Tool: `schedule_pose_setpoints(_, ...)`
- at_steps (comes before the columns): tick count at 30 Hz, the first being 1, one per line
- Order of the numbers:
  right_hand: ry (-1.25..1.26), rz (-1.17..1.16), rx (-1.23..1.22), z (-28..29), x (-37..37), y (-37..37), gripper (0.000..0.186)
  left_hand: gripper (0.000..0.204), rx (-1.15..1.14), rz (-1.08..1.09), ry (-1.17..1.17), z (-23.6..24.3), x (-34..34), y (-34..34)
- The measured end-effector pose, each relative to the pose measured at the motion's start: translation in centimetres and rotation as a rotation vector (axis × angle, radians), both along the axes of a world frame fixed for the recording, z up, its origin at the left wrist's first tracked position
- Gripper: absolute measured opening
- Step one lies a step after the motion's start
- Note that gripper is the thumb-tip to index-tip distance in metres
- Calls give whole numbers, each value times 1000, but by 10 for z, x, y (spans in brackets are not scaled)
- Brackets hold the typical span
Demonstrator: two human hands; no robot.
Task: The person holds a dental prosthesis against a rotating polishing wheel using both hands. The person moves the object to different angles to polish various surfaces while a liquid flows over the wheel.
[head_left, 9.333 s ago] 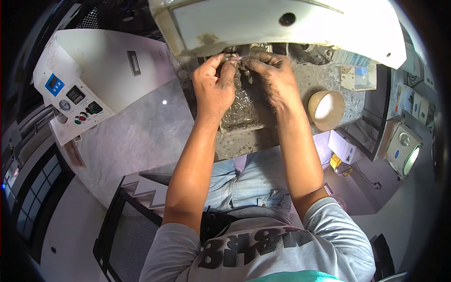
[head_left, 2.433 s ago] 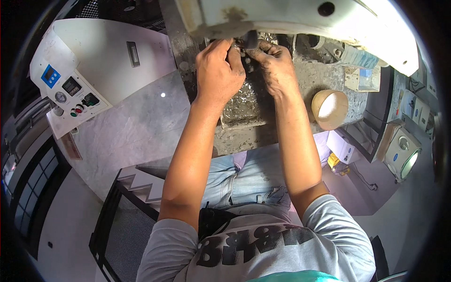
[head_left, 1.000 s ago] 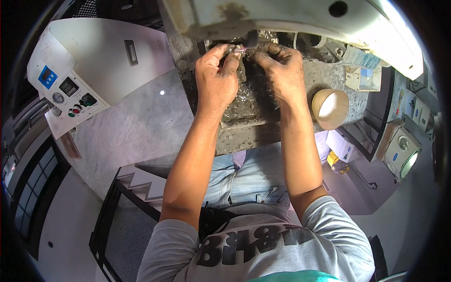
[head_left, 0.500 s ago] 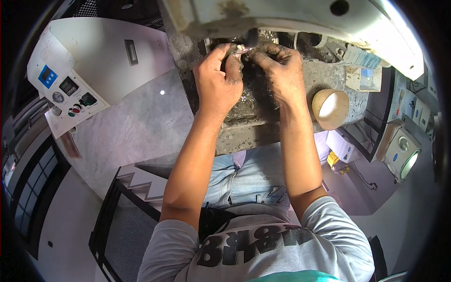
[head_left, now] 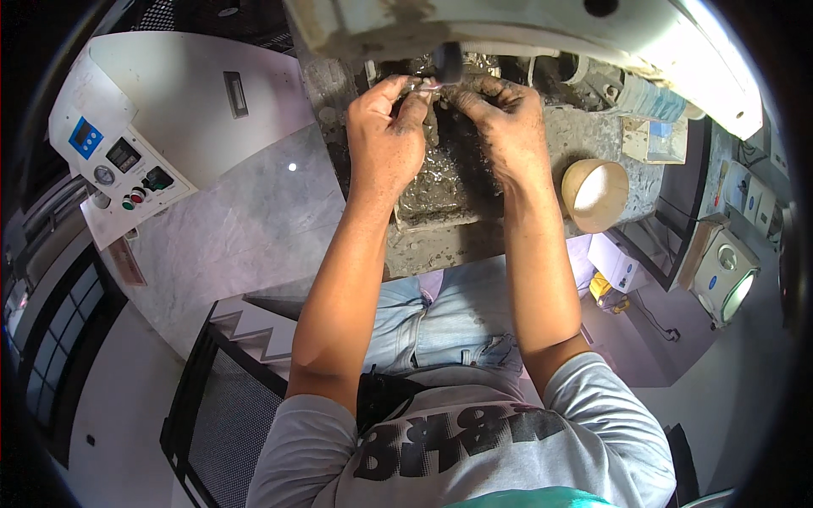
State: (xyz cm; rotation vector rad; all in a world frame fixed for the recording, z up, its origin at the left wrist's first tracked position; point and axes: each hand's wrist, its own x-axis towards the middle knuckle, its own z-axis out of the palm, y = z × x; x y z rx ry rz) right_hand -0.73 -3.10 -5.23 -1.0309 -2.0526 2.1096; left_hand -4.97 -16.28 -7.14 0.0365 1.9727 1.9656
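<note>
Left hand (head_left: 386,131) pinches small shiny piece (head_left: 432,86) beside dark cylinder (head_left: 449,63); right hand (head_left: 513,131), can't tell its grip. Steady pinch, light contact advisable.

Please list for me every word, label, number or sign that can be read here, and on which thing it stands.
Gray T-shirt: large black lettering; I do not copy the wording.
White control panel: displays and dial, markings too small to read.
White unit at far right: blue oval label, too small.
White box below the bench: small blue mark, too small.
</note>
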Motion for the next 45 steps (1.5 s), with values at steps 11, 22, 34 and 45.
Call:
schedule_pose_setpoints(11,-1,8,-37,-9,-1,3,19,14,-255,-106,147,7,-7,-3)
schedule_pose_setpoints(22,-14,19,-96,-5,-3,1,20,15,-212,-21,394,-2,-5,0)
schedule_pose_setpoints(34,-4,31,20,6,0,0,20,13,-62,2,21,1,-1,0)
schedule_pose_setpoints(45,-28,-53,-169,-12,-1,3,20,14,-238,-30,75,8,-7,4)
